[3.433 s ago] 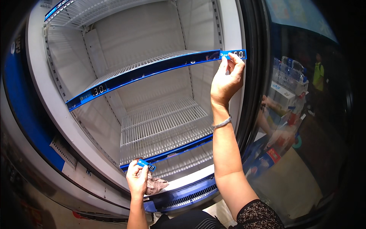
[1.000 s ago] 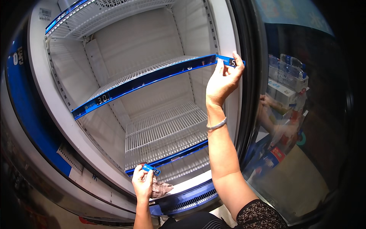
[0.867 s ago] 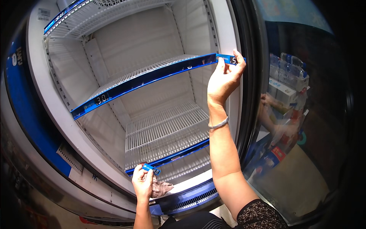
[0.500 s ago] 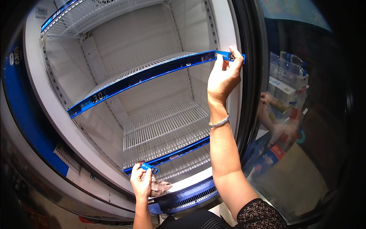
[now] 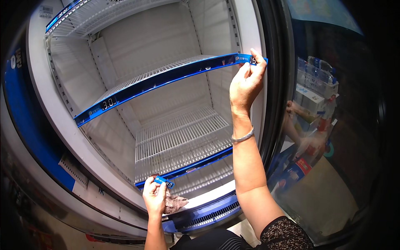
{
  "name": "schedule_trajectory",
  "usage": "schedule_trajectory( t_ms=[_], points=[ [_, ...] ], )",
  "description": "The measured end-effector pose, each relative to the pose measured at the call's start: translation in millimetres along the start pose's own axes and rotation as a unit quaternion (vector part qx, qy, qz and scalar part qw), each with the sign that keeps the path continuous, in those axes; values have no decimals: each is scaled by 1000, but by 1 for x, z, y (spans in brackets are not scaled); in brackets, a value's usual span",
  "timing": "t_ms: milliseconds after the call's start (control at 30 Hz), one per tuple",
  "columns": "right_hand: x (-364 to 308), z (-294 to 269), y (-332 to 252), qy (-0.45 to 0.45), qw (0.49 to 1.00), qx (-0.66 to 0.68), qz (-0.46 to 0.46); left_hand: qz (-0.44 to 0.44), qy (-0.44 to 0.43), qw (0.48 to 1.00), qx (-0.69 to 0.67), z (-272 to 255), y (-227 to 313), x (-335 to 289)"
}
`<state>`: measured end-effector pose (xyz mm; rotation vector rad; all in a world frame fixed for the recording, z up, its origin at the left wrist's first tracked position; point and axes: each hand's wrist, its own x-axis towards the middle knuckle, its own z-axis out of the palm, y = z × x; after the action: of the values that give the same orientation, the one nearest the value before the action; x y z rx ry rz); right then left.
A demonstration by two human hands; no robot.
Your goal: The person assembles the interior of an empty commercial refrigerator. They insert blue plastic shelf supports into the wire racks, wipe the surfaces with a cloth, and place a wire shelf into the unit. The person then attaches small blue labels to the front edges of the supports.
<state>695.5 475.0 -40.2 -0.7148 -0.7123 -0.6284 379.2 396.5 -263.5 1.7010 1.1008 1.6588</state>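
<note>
Raised to the right end of the middle shelf's blue label strip (image 5: 166,82), my right hand (image 5: 246,89) pinches a blue price tag (image 5: 243,58) between thumb and fingers. The tag lies against the strip's end, beside the white door frame. Lower down, my left hand (image 5: 154,201) is closed on another small blue price tag (image 5: 164,182), in front of the lower shelf's left end. A crumpled greyish-brown cloth (image 5: 176,204) hangs by the same palm, partly hidden by the hand. A third price tag (image 5: 100,109) sits at the strip's left end.
White wire shelves (image 5: 179,137) span the open upright fridge. An upper shelf (image 5: 100,21) carries a blue strip too. The dark glass door (image 5: 333,166) stands open at the right, reflecting bottles and boxes. A blue vent grille (image 5: 212,214) runs along the fridge's bottom.
My right hand has shifted slightly right along the tag, with its thumb farther right, uncovering more of the tag's left part. My left hand has hardly moved.
</note>
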Motion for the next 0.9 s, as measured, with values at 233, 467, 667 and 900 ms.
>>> schedule_trajectory(
  t_ms=[233,467,667,900],
  points=[
    [3,-3,-6,-66,996,-42,-35,-3,0,1000,5,0,1,0],
    [-26,-32,-9,-68,997,11,-42,-5,5,1000,-16,1,0,0],
    [-18,-24,-5,-118,946,-211,-217,11,2,1000,5,1,-7,2],
    [-29,-22,-26,-107,944,-212,-230,16,11,999,31,3,-6,-1]
  ],
)
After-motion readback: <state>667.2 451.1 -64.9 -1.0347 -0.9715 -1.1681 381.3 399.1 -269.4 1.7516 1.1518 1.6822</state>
